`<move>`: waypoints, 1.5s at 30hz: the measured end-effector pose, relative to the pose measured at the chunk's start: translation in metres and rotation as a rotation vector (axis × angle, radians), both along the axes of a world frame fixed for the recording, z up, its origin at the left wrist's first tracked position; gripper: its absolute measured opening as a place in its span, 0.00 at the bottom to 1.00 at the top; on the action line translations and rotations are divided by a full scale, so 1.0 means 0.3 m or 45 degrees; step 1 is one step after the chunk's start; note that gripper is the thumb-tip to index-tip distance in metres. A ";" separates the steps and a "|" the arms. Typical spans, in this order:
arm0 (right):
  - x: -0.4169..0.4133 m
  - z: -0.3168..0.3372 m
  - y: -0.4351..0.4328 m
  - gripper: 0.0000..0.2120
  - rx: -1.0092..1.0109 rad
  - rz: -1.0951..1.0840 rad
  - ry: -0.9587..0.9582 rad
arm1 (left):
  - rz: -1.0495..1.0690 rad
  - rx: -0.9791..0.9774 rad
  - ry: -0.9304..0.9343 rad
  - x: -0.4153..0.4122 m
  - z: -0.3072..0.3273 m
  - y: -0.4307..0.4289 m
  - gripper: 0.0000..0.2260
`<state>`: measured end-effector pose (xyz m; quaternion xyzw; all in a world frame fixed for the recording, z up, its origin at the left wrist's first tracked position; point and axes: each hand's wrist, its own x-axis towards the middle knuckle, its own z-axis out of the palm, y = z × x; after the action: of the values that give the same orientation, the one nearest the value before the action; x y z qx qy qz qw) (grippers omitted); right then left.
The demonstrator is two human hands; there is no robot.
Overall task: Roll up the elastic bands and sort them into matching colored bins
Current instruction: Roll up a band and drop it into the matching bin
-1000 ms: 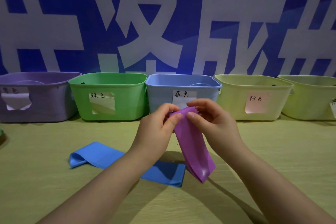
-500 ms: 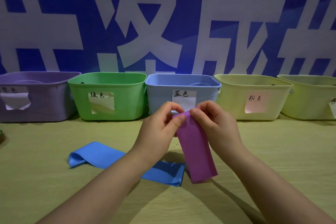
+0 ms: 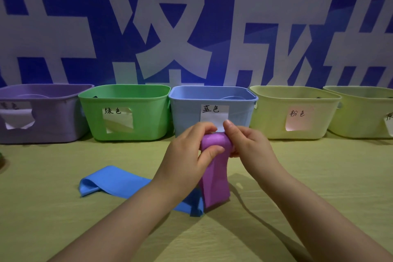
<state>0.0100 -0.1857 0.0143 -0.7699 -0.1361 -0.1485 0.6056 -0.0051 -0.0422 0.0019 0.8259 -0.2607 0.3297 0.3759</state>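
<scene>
A purple elastic band hangs in front of me above the table, its top end curled into a small roll. My left hand and my right hand both pinch that rolled top from either side. A blue elastic band lies flat on the table below and left of my hands, partly hidden by my left forearm. At the back stand a purple bin, a green bin and a blue bin, each with a paper label.
Two pale yellow-green bins stand to the right of the blue one, all in a row against a blue wall banner. The yellow-green table stretches toward me. A small dark object peeks in at the left edge.
The top of the purple band has been curled over into a roll between my fingers, and the hanging part is shorter. The blue band has not moved.
</scene>
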 end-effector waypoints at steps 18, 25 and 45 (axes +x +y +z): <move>-0.008 0.009 0.001 0.11 0.393 0.194 0.093 | -0.216 -0.384 0.229 -0.003 0.017 -0.002 0.23; -0.006 0.007 -0.001 0.29 0.262 0.152 0.164 | -0.095 -0.306 0.163 -0.005 0.019 0.000 0.17; 0.001 0.012 -0.013 0.08 0.213 0.213 -0.040 | -0.073 -0.338 0.268 0.013 0.010 0.011 0.08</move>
<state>0.0104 -0.1895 0.0179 -0.7002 -0.1963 -0.1204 0.6758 -0.0013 -0.0389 0.0050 0.7912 -0.1975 0.2621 0.5161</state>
